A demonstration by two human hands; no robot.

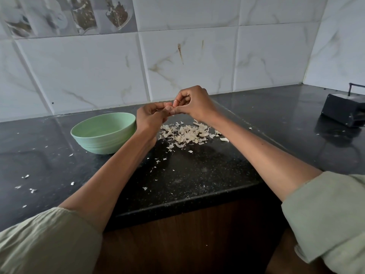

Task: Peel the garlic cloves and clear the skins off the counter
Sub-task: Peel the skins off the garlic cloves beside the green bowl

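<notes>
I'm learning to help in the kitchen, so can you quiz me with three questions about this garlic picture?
1. True or false: the bowl is on the floor.
2. Where is the main pile of skins? A) in the bowl B) on the counter, right of the bowl C) on the black box
3. What do the left hand and right hand pinch between their fingertips?

Key:
1. False, it sits on the counter.
2. B
3. A small clove, held above the pile.
</notes>
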